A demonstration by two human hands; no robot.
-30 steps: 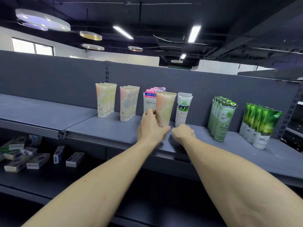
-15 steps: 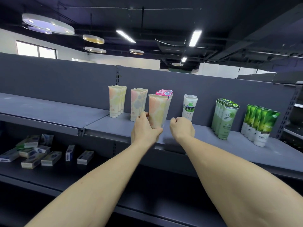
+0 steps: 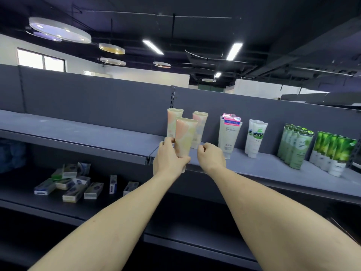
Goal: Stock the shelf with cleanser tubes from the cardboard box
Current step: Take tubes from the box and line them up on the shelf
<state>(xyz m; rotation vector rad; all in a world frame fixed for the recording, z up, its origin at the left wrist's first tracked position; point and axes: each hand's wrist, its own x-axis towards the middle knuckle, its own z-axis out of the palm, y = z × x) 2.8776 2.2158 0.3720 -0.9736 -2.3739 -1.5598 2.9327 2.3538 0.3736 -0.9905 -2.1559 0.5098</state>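
Dim room; ceiling strip lights (image 3: 234, 51) and a window (image 3: 40, 60) glare above the grip. Edges bow; boxes (image 3: 74, 184) lower left look soft.

We see a peach-and-yellow cleanser tube (image 3: 183, 138) standing upright, cap end down, at the front edge of the grey shelf (image 3: 259, 169), our left hand (image 3: 169, 157) wrapped around its lower part. Just behind it on the shelf stand two short rows of matching pastel tubes (image 3: 174, 122), upright, caps down, close to the back panel.
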